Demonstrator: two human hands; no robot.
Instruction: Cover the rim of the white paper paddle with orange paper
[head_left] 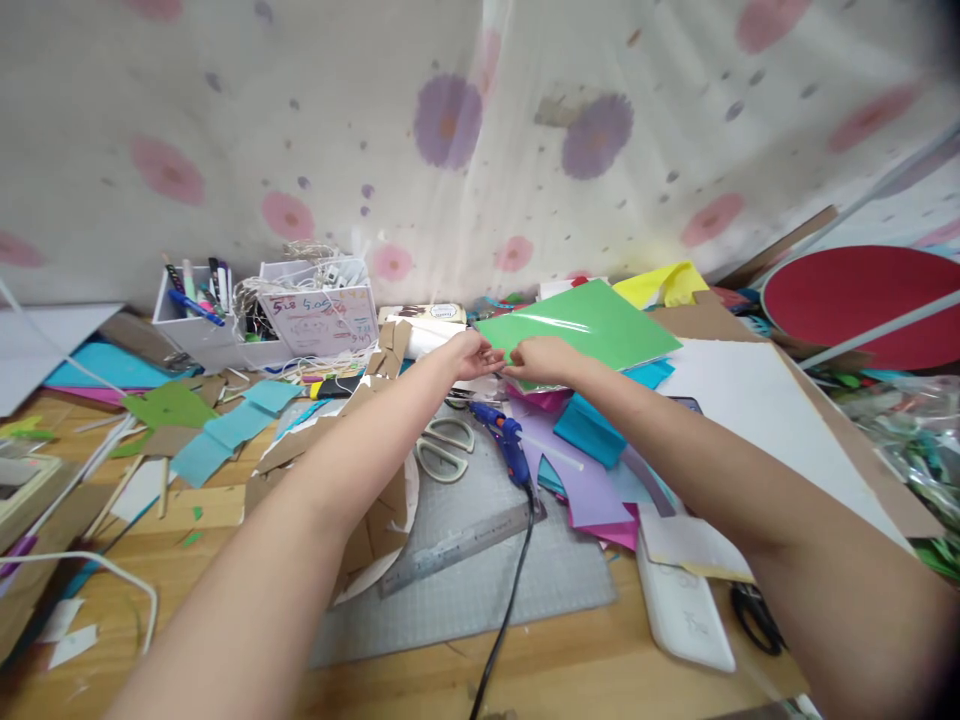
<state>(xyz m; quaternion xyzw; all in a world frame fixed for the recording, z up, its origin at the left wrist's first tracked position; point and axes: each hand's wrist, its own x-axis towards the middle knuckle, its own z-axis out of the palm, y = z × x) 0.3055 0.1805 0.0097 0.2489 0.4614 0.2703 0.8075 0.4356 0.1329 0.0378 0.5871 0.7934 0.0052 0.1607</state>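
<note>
Both my arms reach forward over a cluttered craft table. My left hand (474,353) and my right hand (541,358) meet at the near edge of a stack of green paper sheets (592,320) in a shiny wrapper, fingers pinched on that edge. The stack lies tilted on a heap of coloured paper (592,470). Just below my hands lie a blue glue gun (506,440) and white scissors (444,446) on a grey cutting mat (480,580).
A metal ruler (457,548) lies on the mat, and the glue gun's black cord (510,600) runs toward me. White pen holders (225,310) stand at back left. Cardboard pieces (375,500) rest under my left forearm. A red disc (862,300) leans at right. A flowered cloth hangs behind.
</note>
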